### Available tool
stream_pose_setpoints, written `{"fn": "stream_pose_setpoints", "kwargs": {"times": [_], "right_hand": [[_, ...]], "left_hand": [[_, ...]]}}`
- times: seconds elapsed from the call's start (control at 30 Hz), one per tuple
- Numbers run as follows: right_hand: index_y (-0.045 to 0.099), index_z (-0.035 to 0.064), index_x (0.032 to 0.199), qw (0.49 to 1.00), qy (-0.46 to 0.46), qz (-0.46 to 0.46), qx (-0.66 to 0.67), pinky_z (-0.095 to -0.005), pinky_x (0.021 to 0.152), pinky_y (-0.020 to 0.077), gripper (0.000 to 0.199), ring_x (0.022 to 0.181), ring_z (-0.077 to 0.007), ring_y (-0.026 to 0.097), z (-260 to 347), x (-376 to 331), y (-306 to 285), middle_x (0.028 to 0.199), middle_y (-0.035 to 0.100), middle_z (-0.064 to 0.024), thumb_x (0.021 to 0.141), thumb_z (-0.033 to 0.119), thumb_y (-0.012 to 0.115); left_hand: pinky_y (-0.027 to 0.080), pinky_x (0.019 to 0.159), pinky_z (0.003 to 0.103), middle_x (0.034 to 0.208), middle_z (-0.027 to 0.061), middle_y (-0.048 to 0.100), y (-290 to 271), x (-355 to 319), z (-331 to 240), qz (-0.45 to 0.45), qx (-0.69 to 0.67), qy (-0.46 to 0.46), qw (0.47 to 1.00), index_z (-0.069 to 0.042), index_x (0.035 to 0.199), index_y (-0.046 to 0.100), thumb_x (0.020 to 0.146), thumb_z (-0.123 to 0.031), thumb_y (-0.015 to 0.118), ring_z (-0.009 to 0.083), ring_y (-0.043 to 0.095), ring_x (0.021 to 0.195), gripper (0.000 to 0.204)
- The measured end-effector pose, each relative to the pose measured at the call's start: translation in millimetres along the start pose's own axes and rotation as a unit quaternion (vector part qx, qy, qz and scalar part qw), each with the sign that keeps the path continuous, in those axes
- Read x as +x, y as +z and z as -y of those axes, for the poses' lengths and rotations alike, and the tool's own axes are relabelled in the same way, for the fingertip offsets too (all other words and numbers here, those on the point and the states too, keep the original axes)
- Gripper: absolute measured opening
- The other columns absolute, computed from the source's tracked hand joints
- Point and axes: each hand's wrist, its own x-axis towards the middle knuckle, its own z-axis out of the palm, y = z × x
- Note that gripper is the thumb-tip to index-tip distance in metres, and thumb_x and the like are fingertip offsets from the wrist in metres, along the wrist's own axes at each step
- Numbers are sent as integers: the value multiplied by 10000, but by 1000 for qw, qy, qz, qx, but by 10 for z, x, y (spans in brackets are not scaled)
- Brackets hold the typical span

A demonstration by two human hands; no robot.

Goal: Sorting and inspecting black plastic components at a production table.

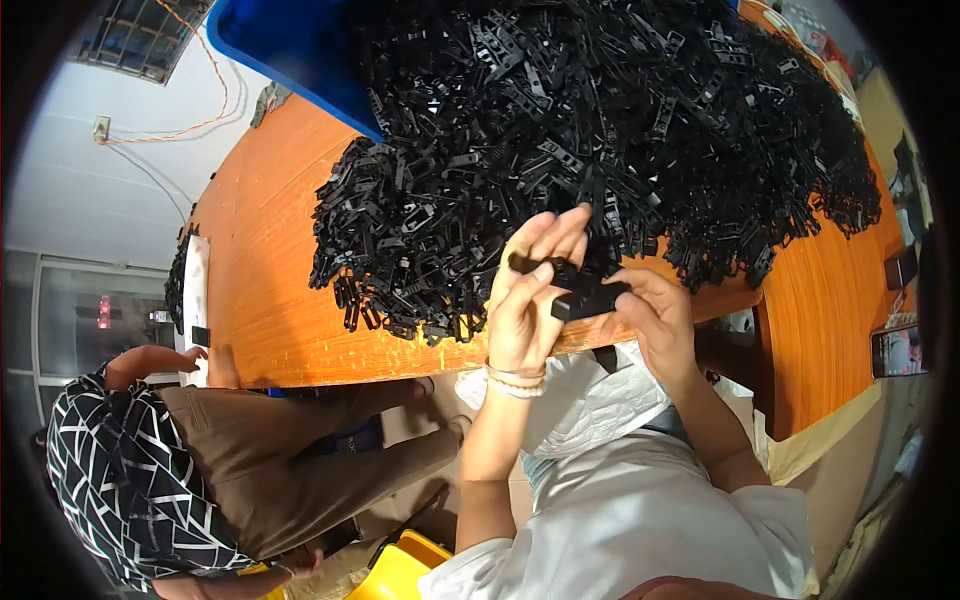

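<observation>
Above the table's near edge, my left hand [527,300] is turned palm up, its thumb pressing a few black plastic parts [562,272] against the fingers. My right hand [655,315] pinches the other end of a black plastic part [590,299] between thumb and fingertips. The two hands face each other with the dark parts between them; their exact shape is hard to make out. Just beyond my fingers lies a large heap of black plastic parts [520,130], long and slotted, spread over the wooden table [270,290].
A blue bin [290,60] rests at the heap's far left. Another person [140,470] in a patterned shirt stands at the left by the table. A phone [897,352] with a lit screen is at the right edge. A yellow stool [405,568] stands below.
</observation>
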Motion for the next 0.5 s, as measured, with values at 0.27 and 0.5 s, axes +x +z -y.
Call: {"fn": "stream_pose_setpoints", "kwargs": {"times": [0.27,0.5], "right_hand": [[490,-64,1057,996,-7,-39,-76,-264,711,486,245,799,-156,596,24,-68,-180,937,585,-119,838,47,502],[534,-48,999,998,-20,55,-38,-211,625,489,200,711,-99,592,-50,-73,-198,819,605,-77,846,82,537]], "left_hand": [[401,788,203,1030,76,586,-9,-329,62,-67,364,-137,919,-3,1207,479,726,81,489,74,523,833,488],[497,801,338,1136,200,497,108,-499,-46,-19,377,-180,909,126,1257,290,780,-24,532,295,533,1026,555]]}}
